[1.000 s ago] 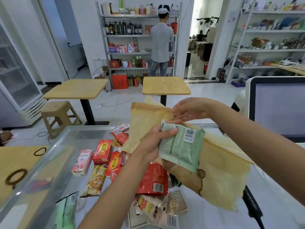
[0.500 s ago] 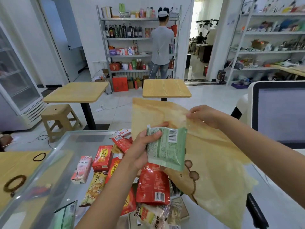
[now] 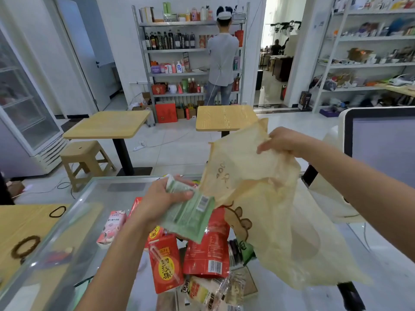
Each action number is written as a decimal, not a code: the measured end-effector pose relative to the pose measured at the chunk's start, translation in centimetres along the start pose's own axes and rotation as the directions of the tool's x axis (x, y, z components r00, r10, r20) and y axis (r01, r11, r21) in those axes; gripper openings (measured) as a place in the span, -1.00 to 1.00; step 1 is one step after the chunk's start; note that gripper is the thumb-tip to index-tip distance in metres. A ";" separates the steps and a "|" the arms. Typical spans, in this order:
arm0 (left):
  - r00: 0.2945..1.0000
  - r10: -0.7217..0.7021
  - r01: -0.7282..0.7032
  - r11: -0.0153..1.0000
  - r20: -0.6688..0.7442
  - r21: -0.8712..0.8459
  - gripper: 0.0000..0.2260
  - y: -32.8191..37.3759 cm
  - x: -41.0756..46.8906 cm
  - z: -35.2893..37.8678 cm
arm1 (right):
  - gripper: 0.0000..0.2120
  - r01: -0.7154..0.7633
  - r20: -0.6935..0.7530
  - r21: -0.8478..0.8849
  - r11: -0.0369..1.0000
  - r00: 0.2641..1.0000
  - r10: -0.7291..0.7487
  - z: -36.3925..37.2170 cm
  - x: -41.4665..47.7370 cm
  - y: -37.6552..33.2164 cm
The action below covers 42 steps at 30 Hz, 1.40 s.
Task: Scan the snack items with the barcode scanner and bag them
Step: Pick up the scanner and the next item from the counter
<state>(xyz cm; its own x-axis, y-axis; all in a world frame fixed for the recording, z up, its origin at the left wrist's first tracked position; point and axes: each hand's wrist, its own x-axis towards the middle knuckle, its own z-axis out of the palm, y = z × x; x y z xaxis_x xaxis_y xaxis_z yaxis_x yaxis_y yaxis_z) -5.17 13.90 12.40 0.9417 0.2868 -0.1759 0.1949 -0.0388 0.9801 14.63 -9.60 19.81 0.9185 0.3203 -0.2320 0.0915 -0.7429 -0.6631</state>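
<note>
A small shop — stocked shelves (image 3: 179, 50), drinks fridge (image 3: 24, 104), glass counter (image 3: 107, 194).

The scene is taken by a single wide-angle camera worn on the person's head, aimed forward and tilted down over the clear glass counter top (image 3: 112, 194). The left hand (image 3: 161, 198), gripping a pale green snack packet (image 3: 190, 218), and the right hand (image 3: 285, 141), pinching a translucent yellow plastic bag (image 3: 269, 209), are framed close under the lens. The grey metal shelving rack (image 3: 175, 50) is seen far off at 12 o'clock, and the white-framed monitor (image 3: 381, 153) is cropped at 3 o'clock.
</note>
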 end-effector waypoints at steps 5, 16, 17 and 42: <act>0.929 0.340 -0.369 0.889 0.147 0.270 -0.78 6.8 -0.6 3.2 | -0.94 0.211 0.070 0.047 0.976 0.974 -0.214 1.9 -0.7 -1.7; 0.971 0.087 -0.137 0.966 0.223 0.220 -0.83 8.2 4.6 5.5 | -0.54 0.372 0.192 -0.279 0.885 0.925 -0.328 0.6 -2.7 -0.8; 0.984 0.100 -0.123 0.979 0.146 0.161 -0.84 8.2 4.5 5.4 | -0.40 0.360 0.183 -0.424 0.831 0.933 -0.311 0.3 -2.7 0.1; 0.990 0.042 -0.024 0.991 -0.135 0.130 -0.86 8.3 0.1 3.6 | -0.65 0.031 0.199 0.306 0.952 0.975 -0.096 0.0 -3.7 7.7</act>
<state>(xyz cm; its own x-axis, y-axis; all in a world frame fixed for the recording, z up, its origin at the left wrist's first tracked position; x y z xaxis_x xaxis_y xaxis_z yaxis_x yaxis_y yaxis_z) -2.45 10.20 20.22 0.9034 0.4114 -0.1207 0.2062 -0.1700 0.9636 11.97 -16.51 15.54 0.8103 0.5007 -0.3045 -0.0022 -0.5171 -0.8559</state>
